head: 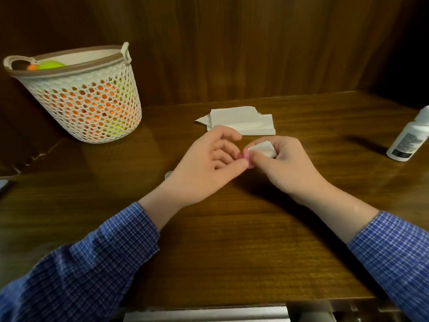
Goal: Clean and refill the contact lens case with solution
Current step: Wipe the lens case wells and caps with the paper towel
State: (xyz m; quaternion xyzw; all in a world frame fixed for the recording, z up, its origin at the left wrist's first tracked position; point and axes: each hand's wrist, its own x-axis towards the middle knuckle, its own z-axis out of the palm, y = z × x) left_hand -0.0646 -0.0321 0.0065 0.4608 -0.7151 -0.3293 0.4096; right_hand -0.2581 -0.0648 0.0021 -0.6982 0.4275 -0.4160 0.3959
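Pink plastic right in the middle of the action — a small pink piece of the lens case (246, 158) sits pinched between the two hands, just above the wooden table (232, 240). The left hand (209, 163) holds its near edge with thumb and fingertips, the other fingers loosely curled above. The right hand (281, 162) is curled tight around a folded scrap of white tissue (263, 148), pressing it against the pink piece from the other side. How much of the case is hidden behind the fingers, I cannot tell.

Just beyond the fingertips lies a stack of white tissues (241, 120), flat on the table, one corner ragged. Well out past the right hand stands the white solution bottle (409, 138), tilted in this wide view, at the frame's edge. Peeking out from behind the left wrist — a small clear round thing (169, 175), possibly a cap, too hidden to be sure. Far beyond the left hand stands a white mesh basket (76, 94) with orange and green shapes inside. Both forearms wear blue checked sleeves (92, 263).
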